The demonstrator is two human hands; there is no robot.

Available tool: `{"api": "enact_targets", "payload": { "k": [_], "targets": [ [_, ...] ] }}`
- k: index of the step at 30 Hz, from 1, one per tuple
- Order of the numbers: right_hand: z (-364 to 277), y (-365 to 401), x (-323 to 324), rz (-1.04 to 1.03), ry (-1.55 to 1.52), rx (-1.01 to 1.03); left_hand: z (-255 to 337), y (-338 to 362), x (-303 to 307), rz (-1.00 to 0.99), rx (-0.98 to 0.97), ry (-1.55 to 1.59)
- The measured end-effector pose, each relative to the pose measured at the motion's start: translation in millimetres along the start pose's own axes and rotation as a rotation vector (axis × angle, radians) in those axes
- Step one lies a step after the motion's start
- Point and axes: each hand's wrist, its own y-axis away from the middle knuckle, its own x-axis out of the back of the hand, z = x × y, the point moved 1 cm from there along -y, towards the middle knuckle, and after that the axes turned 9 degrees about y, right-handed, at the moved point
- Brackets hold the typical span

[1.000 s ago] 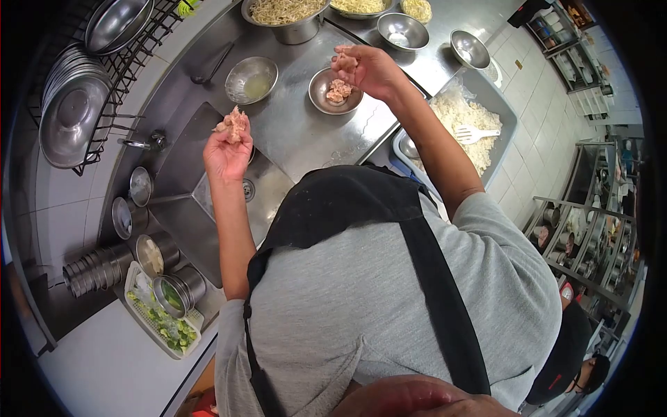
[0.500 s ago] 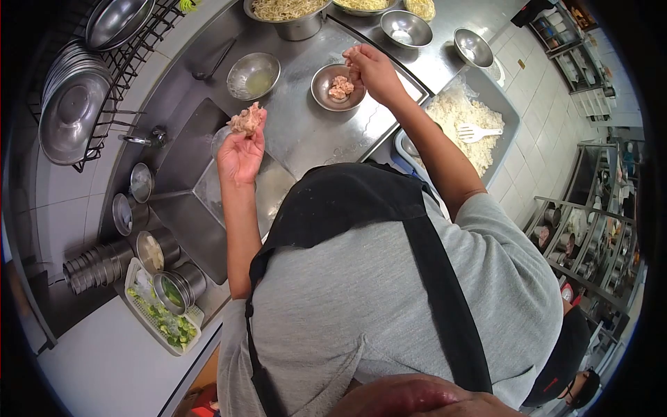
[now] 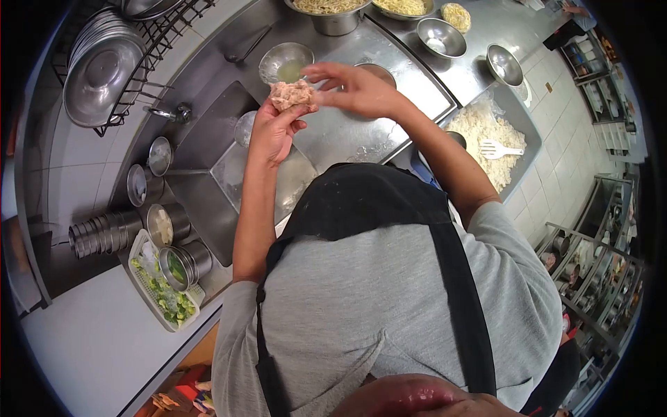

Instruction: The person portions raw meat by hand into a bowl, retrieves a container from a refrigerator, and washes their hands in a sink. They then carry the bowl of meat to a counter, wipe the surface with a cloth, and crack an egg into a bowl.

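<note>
A clump of pale pink raw ground meat (image 3: 292, 96) rests in my left hand (image 3: 273, 135), whose fingers and thumb curl around its lower side. From the right, my right hand (image 3: 363, 91) reaches across to the clump. Its fingers are apart and slightly blurred, with the fingertips right at the meat's edge. Behind that hand, a small steel bowl (image 3: 381, 71) is mostly hidden, contents included. A second steel bowl (image 3: 303, 53) with some yellowish liquid stands just beyond the meat. Both bowls are on the steel counter (image 3: 326, 135).
Left of the counter is a steel sink (image 3: 201, 201) with a tap (image 3: 170, 112). A grey tub (image 3: 526, 156) of white crumbly food with a slotted white spatula (image 3: 497, 149) sits at the right. A pot of bean sprouts (image 3: 337, 24) and a steel bowl (image 3: 442, 38) stand at the back.
My left hand has moved right and up with the meat. My right hand has come down and left from above the small bowl to the clump, its fingers spreading. The camera view has shifted slightly.
</note>
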Motion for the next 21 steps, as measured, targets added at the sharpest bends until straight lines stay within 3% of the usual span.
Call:
{"api": "enact_targets", "payload": {
  "k": [1, 4, 5, 8, 11, 15, 17, 21],
  "targets": [
    [-8, -2, -3, 0.056, -0.083, 0.159, 0, -3, -3, 0.009, -0.039, -0.074],
    [-14, -8, -4, 0.088, 0.099, 0.243, 3, -7, -10, 0.003, -0.079, -0.248],
    [-7, -12, -7, -0.012, -0.185, 0.155, 4, -5, -12, 0.005, -0.081, -0.248],
    [0, -12, -7, -0.015, -0.232, 0.075, 15, 3, -20, -0.065, -0.048, -0.264],
    [-10, -7, -4, 0.156, 0.038, 0.261, 19, 8, -26, -0.137, 0.002, -0.107],
    [-10, -7, -6, 0.084, 0.045, 0.178, 13, -7, -24, -0.003, -0.006, 0.034],
    [7, -16, -3, -0.041, -0.559, -0.013, 16, -9, -25, 0.027, -0.023, 0.056],
    [-14, -4, 4, -0.052, -0.887, -0.105, 33, -6, -37, 0.013, -0.073, 0.022]
  ]
}}
